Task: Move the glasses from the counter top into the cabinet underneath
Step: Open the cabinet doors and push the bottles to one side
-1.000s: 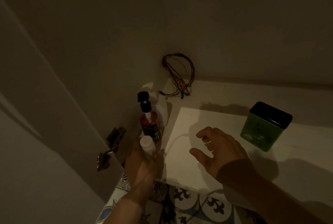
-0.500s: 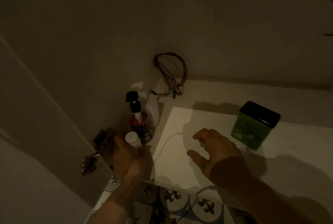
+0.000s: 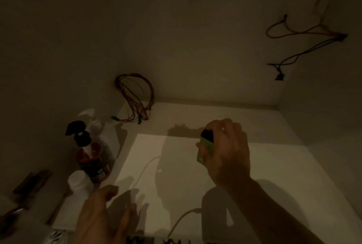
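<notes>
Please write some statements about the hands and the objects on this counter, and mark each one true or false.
1. The right hand grips the green tin. True.
2. The left hand holds the white bottle. False: its fingers are spread and hold nothing; the bottle stands free.
3. The red spray bottle stands behind the white bottle. True.
4. The coloured wires lie at the counter's right corner. False: they hang at the back left.
</notes>
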Motion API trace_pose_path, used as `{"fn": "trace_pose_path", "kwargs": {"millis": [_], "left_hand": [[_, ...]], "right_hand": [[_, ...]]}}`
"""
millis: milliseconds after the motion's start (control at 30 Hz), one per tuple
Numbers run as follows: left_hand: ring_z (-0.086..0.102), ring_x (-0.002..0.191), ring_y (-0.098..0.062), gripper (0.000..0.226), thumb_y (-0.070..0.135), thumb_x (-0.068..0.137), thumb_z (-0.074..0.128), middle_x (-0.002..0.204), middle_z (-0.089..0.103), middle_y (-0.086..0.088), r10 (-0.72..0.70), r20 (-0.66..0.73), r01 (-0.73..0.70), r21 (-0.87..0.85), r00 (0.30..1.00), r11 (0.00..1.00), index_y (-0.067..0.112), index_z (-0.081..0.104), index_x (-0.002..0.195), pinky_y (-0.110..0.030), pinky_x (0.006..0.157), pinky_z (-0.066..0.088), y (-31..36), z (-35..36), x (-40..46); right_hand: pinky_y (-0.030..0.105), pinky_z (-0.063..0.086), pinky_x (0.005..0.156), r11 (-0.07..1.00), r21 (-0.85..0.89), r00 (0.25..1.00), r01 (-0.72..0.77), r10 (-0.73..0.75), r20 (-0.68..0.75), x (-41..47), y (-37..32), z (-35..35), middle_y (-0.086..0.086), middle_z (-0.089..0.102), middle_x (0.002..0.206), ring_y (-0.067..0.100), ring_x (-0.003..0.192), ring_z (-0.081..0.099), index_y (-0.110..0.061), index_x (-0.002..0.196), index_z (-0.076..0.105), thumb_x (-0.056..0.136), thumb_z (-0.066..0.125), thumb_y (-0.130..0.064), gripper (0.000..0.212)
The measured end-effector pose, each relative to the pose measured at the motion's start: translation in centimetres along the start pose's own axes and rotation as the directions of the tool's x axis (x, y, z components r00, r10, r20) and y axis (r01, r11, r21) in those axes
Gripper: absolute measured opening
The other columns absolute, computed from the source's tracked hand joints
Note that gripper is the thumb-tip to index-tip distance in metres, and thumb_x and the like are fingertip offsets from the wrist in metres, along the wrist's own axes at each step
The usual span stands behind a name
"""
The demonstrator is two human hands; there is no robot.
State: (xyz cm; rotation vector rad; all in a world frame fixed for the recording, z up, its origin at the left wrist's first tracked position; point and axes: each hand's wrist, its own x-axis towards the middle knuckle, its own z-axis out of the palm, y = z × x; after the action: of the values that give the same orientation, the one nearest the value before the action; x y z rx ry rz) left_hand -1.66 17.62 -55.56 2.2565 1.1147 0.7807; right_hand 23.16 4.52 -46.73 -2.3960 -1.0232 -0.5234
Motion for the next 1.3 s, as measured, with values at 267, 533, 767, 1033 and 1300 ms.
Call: {"fn": "trace_pose_path", "kwargs": {"millis": [267, 533, 767, 1033, 1300], "left_hand": [[0.06, 0.105, -0.015, 0.059, 0.039, 0.071, 0.079, 0.114, 0.057, 0.015, 0.236, 0.093, -0.237, 0.006, 0.967, 0.971, 0.032, 0.055, 0.125, -0.032, 0.08, 0.049, 6.5, 3.2, 1.3], [0.066, 0.113, -0.024, 0.08, 0.054, 0.061, 0.083, 0.129, 0.066, 0.001, 0.351, 0.238, -0.386, 0.117, 0.905, 0.915, 0.018, 0.064, 0.13, -0.039, 0.088, 0.057, 6.9, 4.4, 2.2], [0.066, 0.117, -0.021, 0.094, 0.065, 0.056, 0.077, 0.13, 0.066, 0.003, 0.394, 0.238, -0.443, 0.206, 0.888, 0.872, 0.023, 0.047, 0.134, -0.035, 0.086, 0.059, 4.5, 5.1, 3.9], [-0.005, 0.154, -0.021, 0.086, 0.073, 0.084, 0.029, 0.168, 0.003, 0.005, 0.157, 0.469, -0.302, 0.253, 0.869, 0.919, 0.038, 0.0, 0.157, -0.038, 0.121, -0.006, -0.5, 7.2, 5.2], [0.054, 0.131, -0.027, 0.066, 0.073, 0.087, 0.043, 0.142, 0.058, -0.004, 0.226, 0.473, -0.434, 0.395, 0.852, 0.81, 0.032, 0.061, 0.136, -0.045, 0.103, 0.05, -2.8, 8.1, 4.0]], "right_hand": [[0.042, 0.05, 0.096, 0.958, -0.077, 0.825, -0.277, 0.278, 0.492, 3.8, 4.0, 0.2, 0.005, 0.051, 0.13, 0.028, 0.118, 0.054, -0.025, 0.149, 0.028, 0.069, 0.086, -0.037, 0.099], [0.04, 0.054, 0.084, 0.975, -0.135, 0.859, -0.178, 0.221, 0.463, 4.2, 4.5, 2.2, 0.007, 0.056, 0.116, 0.028, 0.105, 0.059, -0.021, 0.134, 0.048, 0.073, 0.084, -0.037, 0.072], [0.035, 0.053, 0.083, 0.979, 0.134, 0.889, -0.153, 0.077, 0.451, 7.9, -1.1, 4.4, 0.006, 0.059, 0.115, 0.026, 0.101, 0.063, -0.023, 0.136, 0.053, 0.062, 0.093, -0.036, 0.085], [0.037, 0.052, 0.093, 0.953, 0.293, 0.907, -0.074, -0.058, 0.416, 10.2, -9.6, 9.7, 0.004, 0.058, 0.123, 0.024, 0.112, 0.059, -0.024, 0.134, 0.054, 0.067, 0.089, -0.034, 0.076], [0.045, 0.051, 0.097, 0.929, 0.356, 0.902, -0.099, -0.067, 0.426, 11.4, -13.0, 13.2, 0.007, 0.06, 0.127, 0.028, 0.117, 0.058, -0.017, 0.134, 0.054, 0.073, 0.087, -0.027, 0.07]]}}
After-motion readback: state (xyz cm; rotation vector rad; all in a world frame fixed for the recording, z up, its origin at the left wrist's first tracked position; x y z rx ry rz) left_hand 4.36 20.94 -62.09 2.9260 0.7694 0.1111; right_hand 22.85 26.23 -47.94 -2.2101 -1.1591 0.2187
